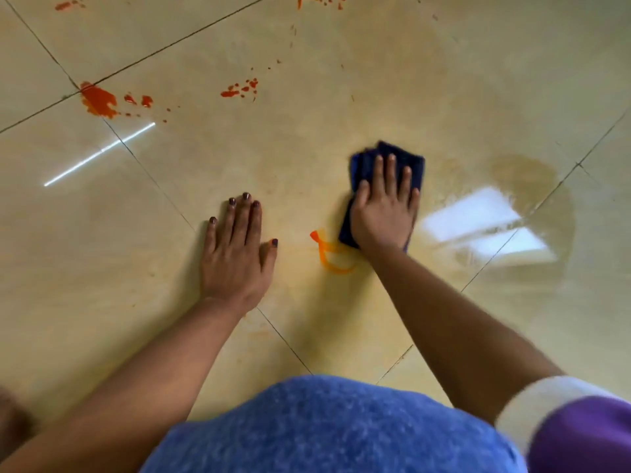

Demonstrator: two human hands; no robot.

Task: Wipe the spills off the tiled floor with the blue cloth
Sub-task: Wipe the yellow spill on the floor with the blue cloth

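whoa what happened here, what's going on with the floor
A person is kneeling and wiping a tiled floor. The right hand presses a folded blue cloth flat on the tile, next to an orange smear. The left hand rests flat on the floor for support. Red-orange splatters farther away, at the upper left and top, are not yet wiped, and a wet patch shines to the right of the cloth.
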